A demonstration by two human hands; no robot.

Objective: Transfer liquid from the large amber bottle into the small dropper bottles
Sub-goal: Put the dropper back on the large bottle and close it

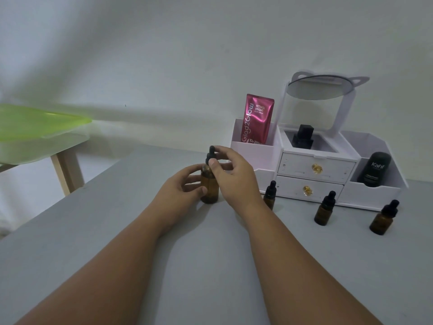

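Observation:
The large amber bottle (209, 186) stands upright on the grey table (210, 266), just left of centre. My left hand (181, 185) holds its body from the left, thumb and fingers curled round the glass. My right hand (230, 175) pinches its black dropper cap (210, 156) from the right. Three small amber dropper bottles stand capped to the right: one (270, 195) partly behind my right wrist, one (324, 208) in the middle, one (384, 218) at the far right.
A white organiser (316, 167) with two drawers stands at the back right. It holds a pink pouch (256, 119), a black bottle (303, 137), a dark Kahf tube (374, 168) and a tilted mirror (321, 87). A green-topped stool (35, 127) stands at left.

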